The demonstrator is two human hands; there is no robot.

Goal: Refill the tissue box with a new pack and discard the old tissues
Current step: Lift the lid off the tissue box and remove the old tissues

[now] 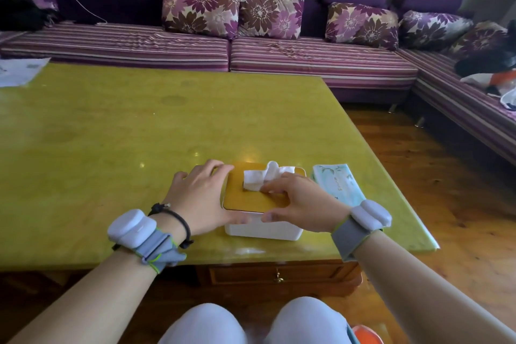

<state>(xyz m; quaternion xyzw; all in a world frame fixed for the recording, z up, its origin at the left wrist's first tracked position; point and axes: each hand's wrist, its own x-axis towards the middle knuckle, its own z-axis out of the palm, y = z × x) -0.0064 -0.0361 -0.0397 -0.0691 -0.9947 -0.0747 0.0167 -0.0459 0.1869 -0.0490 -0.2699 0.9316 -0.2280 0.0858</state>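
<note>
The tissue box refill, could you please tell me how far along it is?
Nothing looks done yet. The tissue box has its lid on, old tissue poking out. In hand: the left hand steadies the box while the right hand touches the tissue. The new pack lies unopened beside it; swapping and discarding remain.

My table (139,134) has a glossy yellow-green top. Near its front edge, toward the right corner, stands the tissue box (262,227). Just beside it, nearer the right edge, lies the new pack (339,186). Papers (19,70) rest at the far left corner.
</note>
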